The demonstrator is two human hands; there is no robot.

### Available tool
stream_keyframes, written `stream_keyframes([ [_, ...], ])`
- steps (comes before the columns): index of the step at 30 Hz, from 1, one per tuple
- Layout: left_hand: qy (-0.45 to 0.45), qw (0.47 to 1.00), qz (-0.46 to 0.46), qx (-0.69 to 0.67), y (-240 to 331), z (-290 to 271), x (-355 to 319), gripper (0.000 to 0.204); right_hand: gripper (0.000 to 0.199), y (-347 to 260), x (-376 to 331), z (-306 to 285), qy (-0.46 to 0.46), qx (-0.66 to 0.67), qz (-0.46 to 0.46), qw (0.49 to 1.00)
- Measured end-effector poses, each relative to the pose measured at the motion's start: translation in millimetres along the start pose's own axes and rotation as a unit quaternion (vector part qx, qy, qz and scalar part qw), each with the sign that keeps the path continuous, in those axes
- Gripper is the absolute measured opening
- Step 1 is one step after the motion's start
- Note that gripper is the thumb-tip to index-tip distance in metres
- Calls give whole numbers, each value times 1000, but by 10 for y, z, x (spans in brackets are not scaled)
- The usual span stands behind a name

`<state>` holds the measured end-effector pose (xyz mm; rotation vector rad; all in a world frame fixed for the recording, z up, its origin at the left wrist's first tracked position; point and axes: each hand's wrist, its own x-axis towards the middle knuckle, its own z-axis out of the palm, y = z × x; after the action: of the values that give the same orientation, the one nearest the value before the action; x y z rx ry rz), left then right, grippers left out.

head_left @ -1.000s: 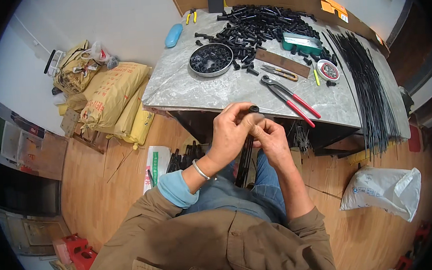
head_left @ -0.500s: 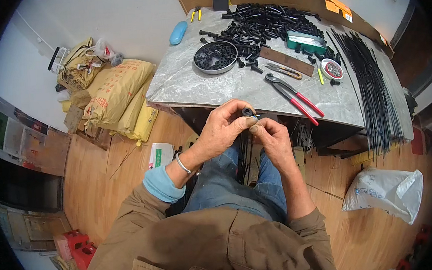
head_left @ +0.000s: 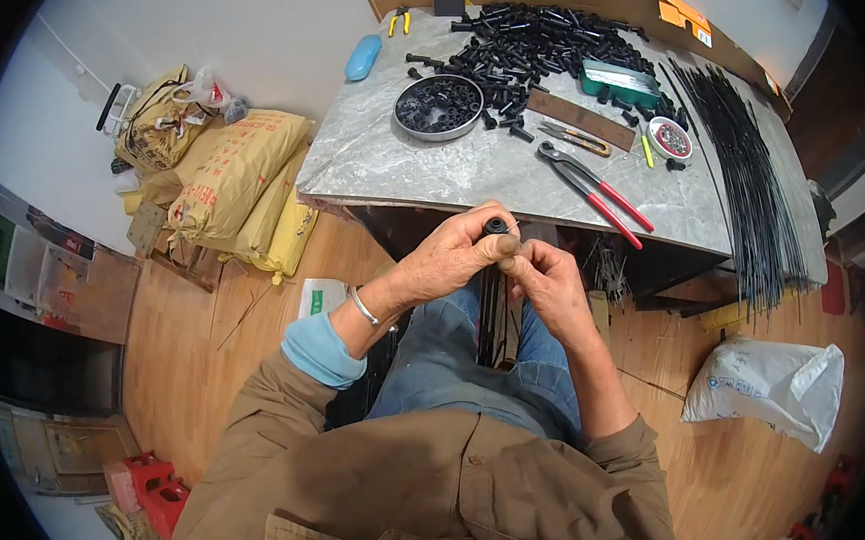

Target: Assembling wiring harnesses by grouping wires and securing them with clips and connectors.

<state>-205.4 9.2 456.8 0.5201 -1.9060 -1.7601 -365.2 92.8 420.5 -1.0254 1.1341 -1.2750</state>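
My left hand (head_left: 447,259), with a bracelet at its wrist, is closed around a small black cylindrical part with a round hollow end (head_left: 496,226). That end faces up between the thumb and the curled fingers. Close against it, my right hand (head_left: 554,287) is pinched, thumb against forefinger, just beside the left thumb. Whatever the right fingertips hold is too small and covered to make out. Both hands are above my lap, just off the near edge of the grey table (head_left: 376,179).
The table carries a heap of black bolt-like parts (head_left: 527,48), a round metal dish (head_left: 441,135) of small black rings, red-handled cutters (head_left: 598,193), a knife (head_left: 576,140), a green box (head_left: 620,84) and long black strands (head_left: 737,178). Yellow sacks (head_left: 241,178) and a white sack (head_left: 762,387) lie around.
The hands stay together in nearly the same place, with slight finger movement around the black part. The table appears shifted slightly to the right in the view.
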Motion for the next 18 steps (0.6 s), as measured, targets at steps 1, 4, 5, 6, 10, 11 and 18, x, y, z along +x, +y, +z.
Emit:
stream_keyframes([
  [1, 3, 1000, 1, 0, -16, 24, -5, 27, 24, -34, -4, 21, 20, -29, 3, 999],
  [4, 51, 991, 54, -109, -83, 65, 13, 49, 15, -218, -10, 13, 141, -193, -139, 961],
  [5, 53, 991, 55, -110, -90, 68, -3, 49, 22, -333, -9, 47, 153, -217, -202, 943],
  [6, 63, 988, 17, -140, -96, 78, -28, 50, 20, -404, 18, 69, 135, -256, -242, 926],
  [10, 91, 988, 10, -122, -101, 149, -18, 52, 19, -459, 160, 41, 94, -415, -381, 821],
  [11, 99, 988, 15, -119, -104, 156, -21, 53, 19, -470, 161, 45, 93, -416, -381, 821],
  [18, 255, 965, 48, -46, -193, 363, -34, 58, 13, -491, 123, 117, 85, -433, -389, 809],
])
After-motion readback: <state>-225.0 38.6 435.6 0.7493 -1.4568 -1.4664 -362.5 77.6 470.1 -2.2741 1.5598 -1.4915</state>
